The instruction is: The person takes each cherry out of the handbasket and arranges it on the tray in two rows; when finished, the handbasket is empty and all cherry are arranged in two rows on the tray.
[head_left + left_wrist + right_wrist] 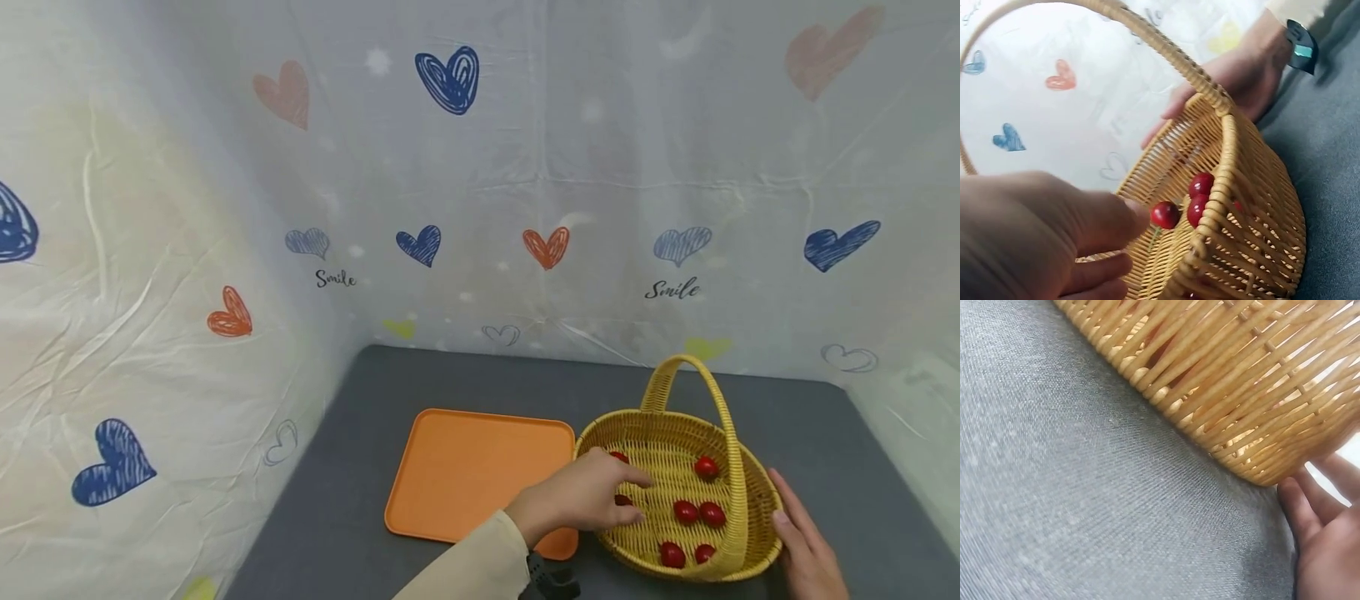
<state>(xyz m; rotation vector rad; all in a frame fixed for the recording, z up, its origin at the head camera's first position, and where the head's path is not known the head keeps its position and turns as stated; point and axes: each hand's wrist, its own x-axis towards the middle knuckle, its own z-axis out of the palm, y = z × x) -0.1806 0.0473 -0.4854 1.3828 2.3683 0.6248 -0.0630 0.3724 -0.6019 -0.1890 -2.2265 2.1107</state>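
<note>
A yellow wicker basket with a tall arched handle holds several red cherries spread over its floor. My left hand reaches over the basket's left rim, thumb and index finger apart above the weave. Partly hidden by that hand are two cherries, one of them showing between finger and thumb. A stemmed cherry appears near its fingertips in the left wrist view. Against the basket's right outer side rests my right hand, its fingers extended; the right wrist view shows its fingertips touching the wicker low down.
An orange tray lies flat just left of the basket, partly under my left forearm. Both stand on a grey cloth-covered table. A pale curtain printed with hearts hangs behind and along the sides.
</note>
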